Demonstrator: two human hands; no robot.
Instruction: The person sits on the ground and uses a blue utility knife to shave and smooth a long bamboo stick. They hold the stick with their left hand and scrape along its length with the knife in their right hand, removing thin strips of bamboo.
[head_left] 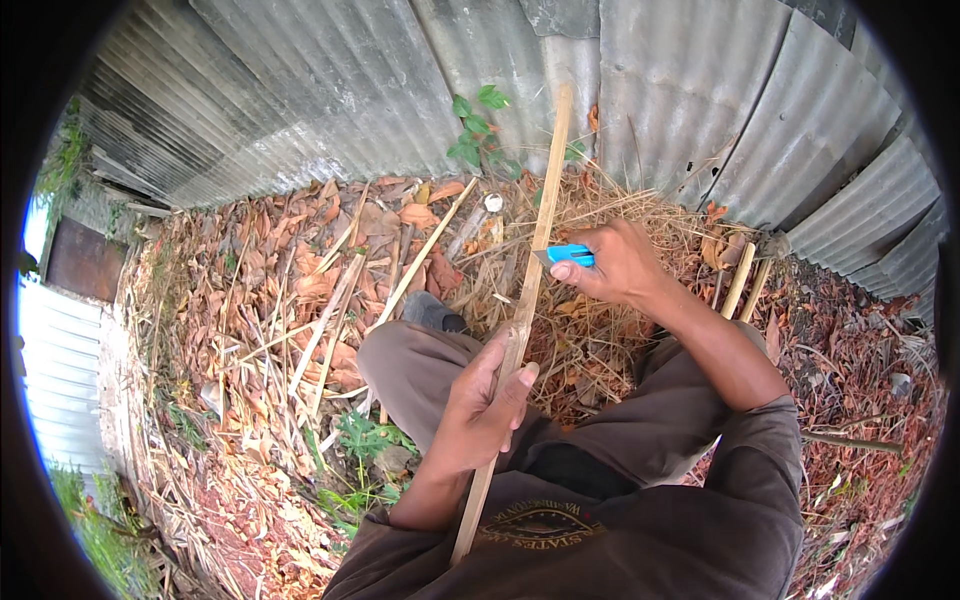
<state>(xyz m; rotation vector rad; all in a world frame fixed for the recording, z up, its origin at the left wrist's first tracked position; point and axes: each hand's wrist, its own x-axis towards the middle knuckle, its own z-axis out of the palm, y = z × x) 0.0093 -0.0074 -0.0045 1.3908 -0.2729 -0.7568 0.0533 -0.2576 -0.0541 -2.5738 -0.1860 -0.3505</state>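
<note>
A long, flat strip of pale wood, perhaps bamboo [549, 205], runs from my lap up toward the metal fence. My left hand [488, 395] grips it at its lower part, thumb lying along one side and fingers curled beneath. In my right hand [622, 265] is a blue utility knife [573, 256], fingers closed around its handle. The knife's short blade touches the strip, or nearly so, about midway along its length. The strip's lower end rests against my dark shirt.
Corrugated metal sheets [300, 90] form a fence ahead. Dry leaves [290, 235] and several loose wooden strips [422, 257] litter the ground at left. A small green plant [475, 135] grows at the fence's foot. Cut poles [738, 281] lie to my right.
</note>
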